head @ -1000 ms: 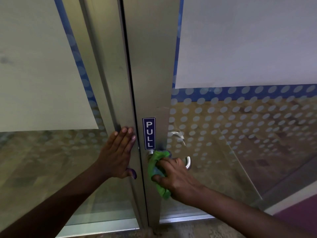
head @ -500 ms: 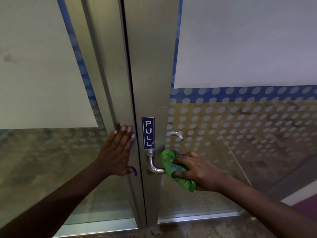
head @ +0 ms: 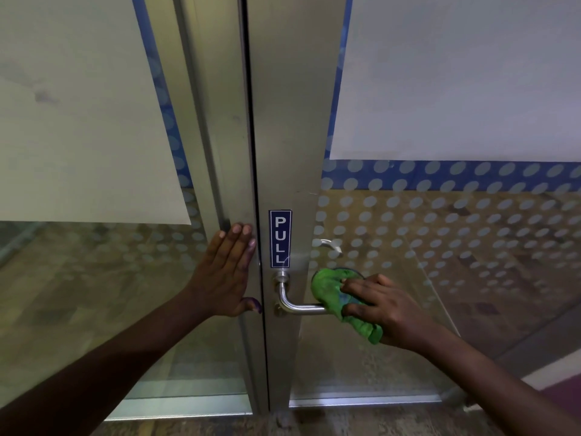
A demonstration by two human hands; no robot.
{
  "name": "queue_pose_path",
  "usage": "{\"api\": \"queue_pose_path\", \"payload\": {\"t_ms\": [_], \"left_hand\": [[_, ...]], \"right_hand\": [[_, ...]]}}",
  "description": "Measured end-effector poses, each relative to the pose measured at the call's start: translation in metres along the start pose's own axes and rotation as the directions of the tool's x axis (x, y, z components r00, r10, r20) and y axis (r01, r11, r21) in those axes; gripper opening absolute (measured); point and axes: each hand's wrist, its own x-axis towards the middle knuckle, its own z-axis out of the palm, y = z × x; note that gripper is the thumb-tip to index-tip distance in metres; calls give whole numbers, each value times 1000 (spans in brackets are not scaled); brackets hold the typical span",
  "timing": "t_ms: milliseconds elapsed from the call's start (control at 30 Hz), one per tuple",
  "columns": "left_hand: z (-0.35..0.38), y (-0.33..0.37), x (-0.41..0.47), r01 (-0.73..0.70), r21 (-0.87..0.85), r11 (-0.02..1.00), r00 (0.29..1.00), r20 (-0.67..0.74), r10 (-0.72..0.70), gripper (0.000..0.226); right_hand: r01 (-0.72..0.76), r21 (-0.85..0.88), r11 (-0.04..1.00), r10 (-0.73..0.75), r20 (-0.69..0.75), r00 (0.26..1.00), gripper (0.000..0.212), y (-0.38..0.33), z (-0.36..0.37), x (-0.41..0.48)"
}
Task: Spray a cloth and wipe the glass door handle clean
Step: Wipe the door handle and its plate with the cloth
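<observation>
While left hand (head: 224,275) (flat) braces frame (head: 217,152), cloth (head: 333,297) wraps handle (head: 297,306).

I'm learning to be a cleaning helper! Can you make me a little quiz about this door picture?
1. True or false: the left hand holds the green cloth.
2. What word is on the blue sign?
3. Which part of the metal door handle is the cloth wrapped around? A) the bend by the door frame B) the horizontal bar's far end

Key: 1. False, the right hand grips it; the left lies flat on the neighbouring frame. 2. PULL. 3. B.
</observation>
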Motion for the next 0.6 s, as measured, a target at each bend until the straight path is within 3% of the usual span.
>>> {"api": "queue_pose_path", "payload": {"t_ms": [267, 400, 500, 600], "left_hand": [[-3, 3, 0, 8, 5, 1000, 1000, 14, -8, 103], [-6, 4, 2, 9, 13, 1000, 1000, 15, -9, 103], [-8, 5, 2, 6, 17, 1000, 1000, 17, -6, 103], [-9, 6, 3, 10, 18, 1000, 1000, 21, -10, 103]], "right_hand": [[-154, -120, 981, 164, 86, 983, 45, -11, -8, -13], [-243, -179, 953, 252, 31, 967, 49, -24, -8, -18], [-441, -208, 873, 437, -69, 897, 55, -32, -10, -23], [-645, -127, 753, 617, -201, 760, 57, -42, -13, -29]]}}
